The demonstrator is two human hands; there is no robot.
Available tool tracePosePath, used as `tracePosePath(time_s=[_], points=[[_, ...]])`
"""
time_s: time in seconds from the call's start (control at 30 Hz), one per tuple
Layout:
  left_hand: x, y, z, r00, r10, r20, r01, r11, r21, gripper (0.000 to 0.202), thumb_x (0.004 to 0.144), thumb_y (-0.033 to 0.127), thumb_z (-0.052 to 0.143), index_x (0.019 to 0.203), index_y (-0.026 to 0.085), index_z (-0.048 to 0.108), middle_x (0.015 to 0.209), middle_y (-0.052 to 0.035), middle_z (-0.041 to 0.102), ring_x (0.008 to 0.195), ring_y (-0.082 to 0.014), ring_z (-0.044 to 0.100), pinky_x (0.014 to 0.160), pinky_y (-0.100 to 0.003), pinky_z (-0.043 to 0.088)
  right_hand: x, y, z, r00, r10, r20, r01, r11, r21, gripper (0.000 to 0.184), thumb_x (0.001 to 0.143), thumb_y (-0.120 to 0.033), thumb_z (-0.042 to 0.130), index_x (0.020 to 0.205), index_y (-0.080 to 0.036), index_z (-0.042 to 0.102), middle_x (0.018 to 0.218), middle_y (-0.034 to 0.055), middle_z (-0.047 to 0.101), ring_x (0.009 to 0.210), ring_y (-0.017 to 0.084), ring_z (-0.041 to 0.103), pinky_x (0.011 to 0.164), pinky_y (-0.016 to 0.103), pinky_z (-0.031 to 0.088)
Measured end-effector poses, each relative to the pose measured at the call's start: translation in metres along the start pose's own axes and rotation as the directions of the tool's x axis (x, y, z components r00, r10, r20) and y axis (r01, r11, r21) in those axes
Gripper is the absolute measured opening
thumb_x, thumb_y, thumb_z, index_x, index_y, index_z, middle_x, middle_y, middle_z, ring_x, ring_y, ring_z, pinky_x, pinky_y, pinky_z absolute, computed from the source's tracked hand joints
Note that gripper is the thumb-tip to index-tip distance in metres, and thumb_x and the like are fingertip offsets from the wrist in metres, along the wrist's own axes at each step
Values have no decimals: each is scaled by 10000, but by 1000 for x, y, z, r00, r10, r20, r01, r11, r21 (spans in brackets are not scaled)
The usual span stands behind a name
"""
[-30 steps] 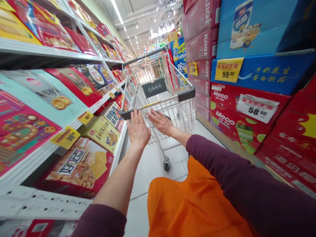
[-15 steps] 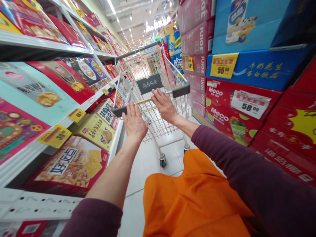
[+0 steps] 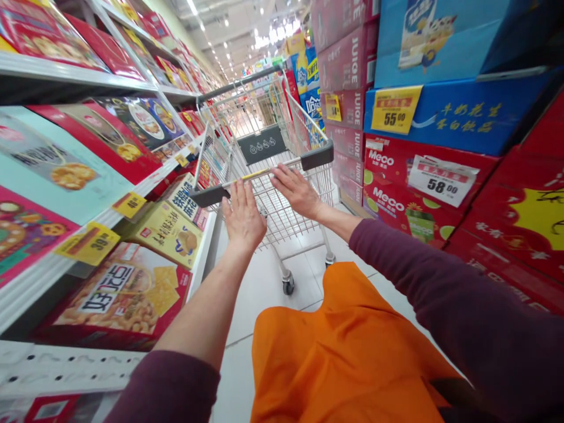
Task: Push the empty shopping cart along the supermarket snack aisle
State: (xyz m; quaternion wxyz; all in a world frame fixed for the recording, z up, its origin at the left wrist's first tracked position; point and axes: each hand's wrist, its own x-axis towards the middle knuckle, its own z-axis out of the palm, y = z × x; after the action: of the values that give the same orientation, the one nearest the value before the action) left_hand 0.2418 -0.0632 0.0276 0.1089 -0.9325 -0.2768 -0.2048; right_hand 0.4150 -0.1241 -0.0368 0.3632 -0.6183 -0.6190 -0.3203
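A wire shopping cart (image 3: 286,218) stands in front of me, with a thin handlebar (image 3: 258,173) between dark grey corner grips. My left hand (image 3: 243,218) lies flat against the left half of the bar, fingers stretched out and pointing up. To its right, my right hand (image 3: 297,191) reaches the bar from the right side, its fingers straight and nearly together. Neither hand is wrapped around the bar. Behind the bar sits a dark panel (image 3: 262,144) with small round symbols. The cart's wire basket shows no goods in the part I can see.
On the left, shelves hold boxed snacks, among them a red biscuit box (image 3: 126,299) and a yellow box (image 3: 170,232), with yellow price tags (image 3: 90,242). Stacked red drink cartons (image 3: 396,220) and blue cartons (image 3: 458,120) line the right side. White floor tiles (image 3: 238,376) run between.
My view has shifted slightly, so the cart and both side displays appear a little further left. Both hands keep their places at the handlebar.
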Motion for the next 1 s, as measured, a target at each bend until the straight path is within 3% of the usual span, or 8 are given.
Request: tracePosePath(time_s=[0.1,0.2,0.47,0.57,0.67,0.87,1.0], points=[[5,4,-1,1000,-3,3,3,1000,-8,831,739,144,468,1511,52,174,1622,-139,113,1502,-263,56,1210,-490,44,23,11,-19,994,85,-74,-89,995,-49,529,994,-143,163,1500,-244,279,1570,29,318,1484,167,47,1205,547,98],[6,7,-1,1000,-5,4,5,1000,5,820,743,135,454,1506,33,173,1620,-151,112,1501,-272,61,1209,-497,60,28,14,-25,993,103,-63,-108,991,-81,540,984,-122,136,1479,-206,333,1571,48,316,1485,167,43,1207,529,103],[1,7,4,1000,25,-9,-25,998,50,791,757,132,447,1502,43,194,1614,-157,140,1498,-267,94,1207,-505,94,-31,10,-7,994,50,94,-47,998,-37,496,957,-82,263,1369,-212,506,1487,88,453,1452,180,262,1179,526,243],[3,8,3,999,32,-17,-31,998,54,783,764,135,441,1502,49,194,1611,-157,154,1496,-271,107,1204,-513,106,-36,12,-10,991,16,134,-11,999,-37,470,953,-79,286,1325,-190,551,1452,109,495,1430,197,320,1159,526,289],[8,9,0,999,31,-30,-29,998,64,795,764,140,451,1506,53,178,1613,-160,151,1496,-276,102,1204,-512,111,-19,15,-25,995,47,87,-39,995,-86,501,958,-92,251,1358,-224,522,1481,76,464,1447,182,280,1171,519,265],[23,-8,-12,998,-60,-3,60,992,107,789,784,181,455,1504,41,166,1604,-186,174,1487,-298,142,1192,-533,143,29,32,-65,955,278,-100,-293,934,-204,585,935,-139,285,1509,-253,288,1563,44,324,1487,238,142,1184,587,160],[26,-17,-18,998,-49,45,41,985,166,708,812,181,411,1486,52,237,1573,-179,278,1470,-282,212,1191,-539,146,37,37,-66,936,336,-104,-351,909,-224,615,901,-135,328,1509,-222,291,1561,63,309,1476,283,169,1172,586,198]])
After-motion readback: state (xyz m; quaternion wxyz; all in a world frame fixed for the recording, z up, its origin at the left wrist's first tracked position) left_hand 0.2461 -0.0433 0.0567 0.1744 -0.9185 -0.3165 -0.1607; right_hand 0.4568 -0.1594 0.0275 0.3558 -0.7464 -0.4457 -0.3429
